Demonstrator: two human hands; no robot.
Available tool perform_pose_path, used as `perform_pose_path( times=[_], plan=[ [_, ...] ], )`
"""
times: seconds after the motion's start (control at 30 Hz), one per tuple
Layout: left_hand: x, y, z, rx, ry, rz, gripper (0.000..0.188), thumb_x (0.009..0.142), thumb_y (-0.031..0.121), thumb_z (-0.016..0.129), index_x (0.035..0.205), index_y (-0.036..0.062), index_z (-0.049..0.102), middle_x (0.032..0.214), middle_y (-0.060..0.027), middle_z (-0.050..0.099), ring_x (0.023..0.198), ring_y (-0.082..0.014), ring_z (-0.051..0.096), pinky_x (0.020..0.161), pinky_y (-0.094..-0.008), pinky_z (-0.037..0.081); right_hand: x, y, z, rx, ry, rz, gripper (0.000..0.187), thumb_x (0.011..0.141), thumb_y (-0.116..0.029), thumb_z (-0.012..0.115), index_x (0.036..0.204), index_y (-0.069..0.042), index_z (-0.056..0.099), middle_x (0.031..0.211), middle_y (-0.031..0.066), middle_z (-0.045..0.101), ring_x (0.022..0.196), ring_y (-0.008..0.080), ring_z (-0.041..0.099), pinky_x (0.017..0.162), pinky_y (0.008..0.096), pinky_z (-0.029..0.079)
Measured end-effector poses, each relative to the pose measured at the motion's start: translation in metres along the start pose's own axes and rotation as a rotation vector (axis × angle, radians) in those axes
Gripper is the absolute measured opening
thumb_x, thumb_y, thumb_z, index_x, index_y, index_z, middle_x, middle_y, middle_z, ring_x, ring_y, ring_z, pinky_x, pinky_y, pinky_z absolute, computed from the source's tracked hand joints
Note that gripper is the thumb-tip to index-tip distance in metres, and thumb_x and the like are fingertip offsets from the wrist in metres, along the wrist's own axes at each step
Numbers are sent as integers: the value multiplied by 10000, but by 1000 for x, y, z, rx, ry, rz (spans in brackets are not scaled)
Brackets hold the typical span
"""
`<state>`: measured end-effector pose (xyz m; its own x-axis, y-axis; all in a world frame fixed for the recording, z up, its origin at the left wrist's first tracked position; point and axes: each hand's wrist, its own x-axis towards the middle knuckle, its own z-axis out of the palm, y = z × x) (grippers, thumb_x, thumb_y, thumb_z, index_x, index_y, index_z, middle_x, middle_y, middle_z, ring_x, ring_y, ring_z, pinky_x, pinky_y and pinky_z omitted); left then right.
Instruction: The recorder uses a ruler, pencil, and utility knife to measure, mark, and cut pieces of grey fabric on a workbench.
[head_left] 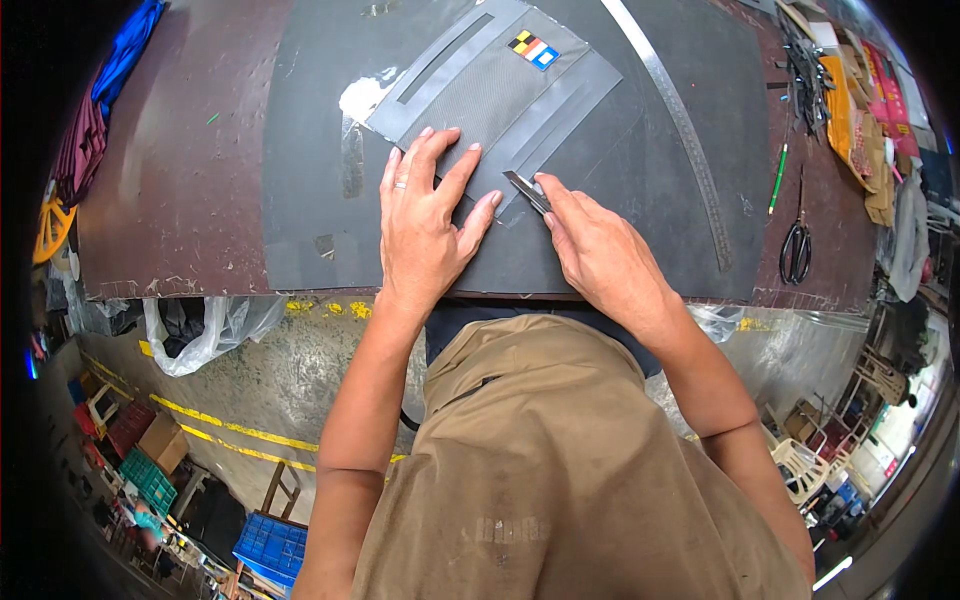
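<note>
A grey fabric panel with mesh, smooth bands and a slot lies aslant on the dark cutting mat. A small colourful checked patch sits near its far right corner. My left hand rests with spread fingers on the panel's near left edge; a ring is on one finger. My right hand is closed round a utility knife. The blade points up and left, at the panel's near right corner. Whether the blade touches the fabric I cannot tell.
A long steel ruler lies right of the panel. Black-handled scissors and a green pencil are on the brown table. Materials are heaped along the right edge. A plastic bag hangs below the near left edge.
</note>
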<state>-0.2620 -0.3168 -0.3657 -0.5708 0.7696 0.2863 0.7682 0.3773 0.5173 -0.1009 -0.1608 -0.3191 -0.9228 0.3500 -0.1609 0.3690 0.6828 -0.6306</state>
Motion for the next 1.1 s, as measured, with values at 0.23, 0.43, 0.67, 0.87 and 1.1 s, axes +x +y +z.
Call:
perform_pose_path(
  times=[0.23,0.43,0.67,0.87,1.1],
  plan=[
    [3,1,2,2,2,8,503,881,290,865,1332,106,738,1491,-104,589,1460,-353,521,1240,-609,346,2,2,-2,-18,-2,-5,422,1074,-78,598,1483,-3,526,1116,247,696,992,465,683,833,524,553],
    [8,1,2,7,-4,8,507,885,291,862,1342,111,735,1498,-101,586,1468,-352,514,1242,-609,341,8,1,-8,-76,-32,-6,425,1080,-86,583,1489,8,519,1058,260,687,957,466,684,820,537,553],
    [15,-7,3,14,-15,7,515,885,288,860,1352,116,729,1503,-106,584,1469,-358,510,1243,-608,340,21,-16,-13,-201,-125,48,460,1061,-60,559,1504,47,502,994,277,684,878,465,702,771,536,569],
    [20,8,-15,17,7,13,516,888,284,857,1355,108,725,1500,-114,584,1468,-367,506,1242,-601,340,15,-36,-33,-276,-124,24,506,1023,-25,551,1517,63,488,946,299,685,821,465,715,744,530,584],
    [5,40,-43,16,19,34,499,894,280,855,1338,92,726,1502,-122,581,1467,-367,505,1247,-597,341,-20,-43,-40,-173,-58,33,449,1051,-54,563,1485,55,524,980,304,705,888,480,711,797,549,571]
  ],
)
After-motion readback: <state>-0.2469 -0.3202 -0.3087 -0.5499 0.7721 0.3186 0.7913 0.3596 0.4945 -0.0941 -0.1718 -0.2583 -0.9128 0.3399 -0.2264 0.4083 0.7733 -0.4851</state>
